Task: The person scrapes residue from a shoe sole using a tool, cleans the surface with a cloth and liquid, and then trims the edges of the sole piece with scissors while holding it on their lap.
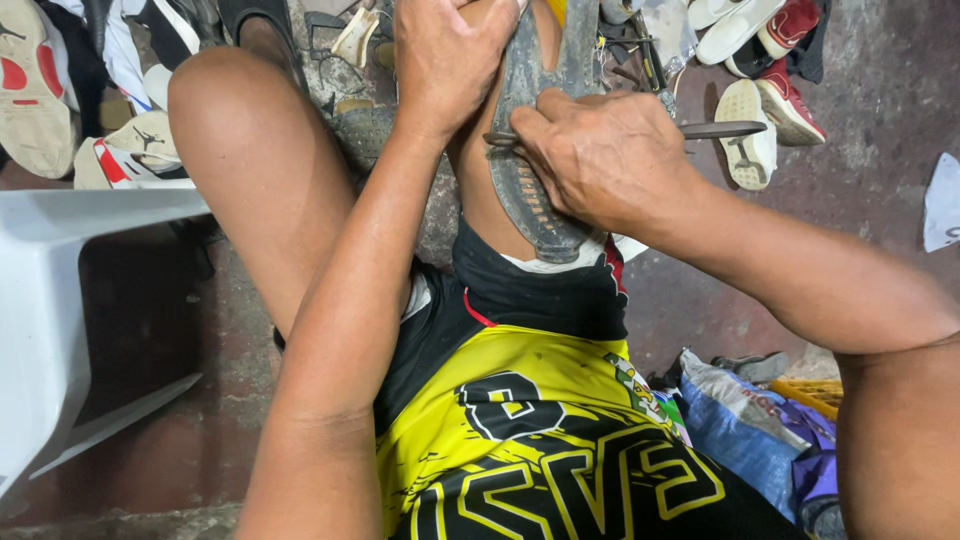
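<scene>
Left hand [448, 60] clamps the upper part of a dark shoe sole [535, 190]; right hand [600, 155], fingers curled, grips a metal blade [725, 130] crossing the sole.

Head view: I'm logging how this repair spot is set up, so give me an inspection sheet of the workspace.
Surface: stained concrete floor; work rests on the person's knee.
Job's things: dark worn shoe sole, tread up; thin metal tool laid across it.
Clutter: loose shoes, a sack.
Grippers: left hand grips the sole's top; right hand holds the tool.
Cables: nothing seen.
Surroundings: white plastic stool at left.
</scene>
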